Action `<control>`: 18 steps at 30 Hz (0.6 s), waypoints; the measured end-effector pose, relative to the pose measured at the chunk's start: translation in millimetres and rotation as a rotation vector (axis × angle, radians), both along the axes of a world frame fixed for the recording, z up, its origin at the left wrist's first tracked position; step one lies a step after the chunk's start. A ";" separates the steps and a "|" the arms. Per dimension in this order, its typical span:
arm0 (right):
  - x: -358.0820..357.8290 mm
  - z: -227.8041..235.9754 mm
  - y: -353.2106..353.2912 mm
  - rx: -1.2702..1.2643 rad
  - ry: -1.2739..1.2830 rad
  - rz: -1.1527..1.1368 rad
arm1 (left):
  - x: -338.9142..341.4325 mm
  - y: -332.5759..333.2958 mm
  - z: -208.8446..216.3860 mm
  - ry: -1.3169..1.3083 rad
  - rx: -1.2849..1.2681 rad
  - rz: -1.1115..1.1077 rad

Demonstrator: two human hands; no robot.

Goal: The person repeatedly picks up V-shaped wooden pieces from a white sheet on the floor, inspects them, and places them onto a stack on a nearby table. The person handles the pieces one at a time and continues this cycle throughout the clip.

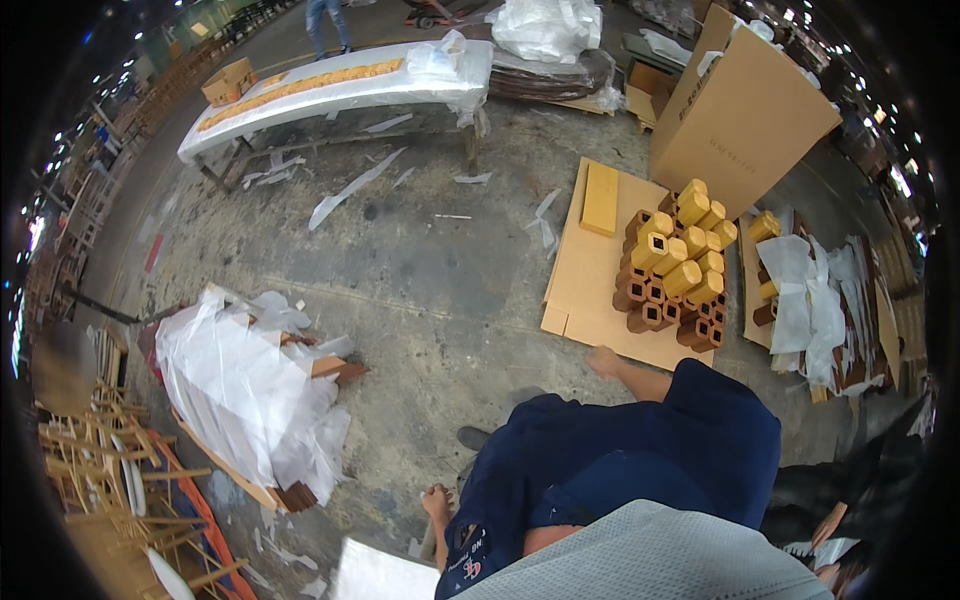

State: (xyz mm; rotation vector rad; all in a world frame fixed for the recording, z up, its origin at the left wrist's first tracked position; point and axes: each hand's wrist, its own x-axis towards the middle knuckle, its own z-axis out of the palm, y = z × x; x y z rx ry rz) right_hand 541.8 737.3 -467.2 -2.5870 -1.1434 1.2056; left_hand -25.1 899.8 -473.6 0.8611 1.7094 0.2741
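Observation:
My left hand [437, 498] hangs low beside my body, its fingers loosely bent and apart, with nothing visible in it. A white flat panel [385, 572] lies nearest to it. My right hand [604, 362] reaches forward to the near edge of a cardboard sheet [582, 325] on the floor; its fingers are too small and blurred to read, and I cannot tell whether it touches the sheet. On that sheet stands a cluster of brown hollow blocks [650, 315] with square holes, and several yellow blocks [683, 277] rest on top. A flat yellow piece [599, 200] lies behind them.
A tall cardboard box [740, 115] stands behind the blocks. More wrapped pieces [810, 300] lie at the right. A plastic-wrapped stack [255, 385] sits at the left, near wooden frames [120, 470]. Beyond is a long covered table [340, 85]. Another person's hand [829, 525] shows at lower right.

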 end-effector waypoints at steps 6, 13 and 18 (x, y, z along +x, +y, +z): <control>-59.1 42.8 233.7 0.340 0.262 -0.544 | -8.7 220.6 6.9 0.100 -0.004 -0.081; 37.3 37.1 477.3 0.125 0.186 -0.029 | 97.0 437.4 -16.8 -0.085 0.102 0.028; 71.5 43.5 705.0 0.298 0.069 0.307 | 150.3 530.2 -43.1 -0.229 0.237 0.250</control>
